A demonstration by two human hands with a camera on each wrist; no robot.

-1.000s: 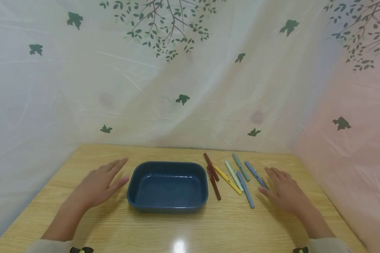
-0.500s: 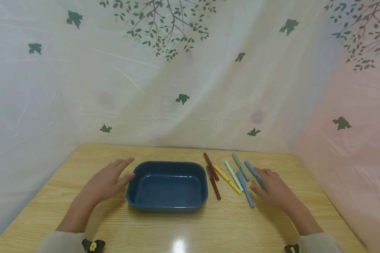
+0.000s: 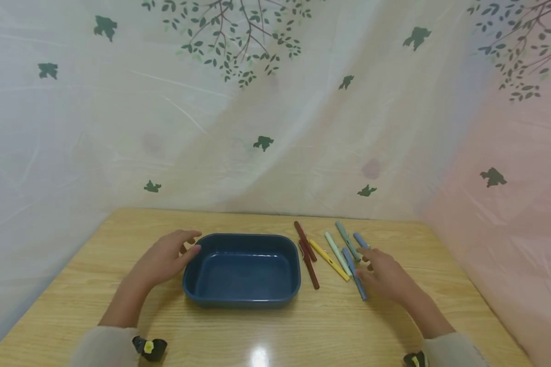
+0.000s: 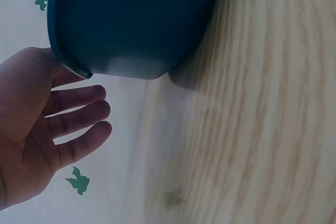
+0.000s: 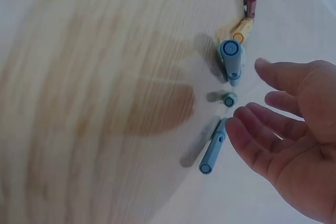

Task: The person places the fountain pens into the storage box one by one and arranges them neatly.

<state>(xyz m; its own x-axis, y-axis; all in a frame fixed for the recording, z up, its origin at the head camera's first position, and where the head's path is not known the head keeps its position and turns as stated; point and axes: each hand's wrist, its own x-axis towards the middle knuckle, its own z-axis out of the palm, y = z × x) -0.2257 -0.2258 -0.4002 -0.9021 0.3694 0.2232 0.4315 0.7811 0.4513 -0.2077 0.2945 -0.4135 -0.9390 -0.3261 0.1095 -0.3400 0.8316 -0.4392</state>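
A dark blue rectangular baking dish (image 3: 241, 278) stands on the wooden table. At its left end is my left hand (image 3: 164, 259), thumb tip right at the rim and index finger by the far corner. In the left wrist view the other fingers (image 4: 79, 124) are spread loosely outside the dish (image 4: 131, 19). My right hand (image 3: 385, 272) hovers over the right side of a group of pens, fingers slightly bent, nothing between them. Nearest to it are a blue pen (image 3: 354, 275) by the thumb and another blue pen (image 3: 360, 239), partly hidden behind the fingers.
Left of the blue pens lie a pale green pen (image 3: 336, 251), a grey-green pen (image 3: 347, 240), a yellow pen (image 3: 329, 260) and two dark red pens (image 3: 309, 265), close together or crossing. A patterned cloth curtain (image 3: 257, 112) hangs behind the table (image 3: 257, 336).
My left hand has moved right, up to the dish's rim. My right hand has moved left over the pens, its fingers bending a little. Dish and pens have stayed in place.
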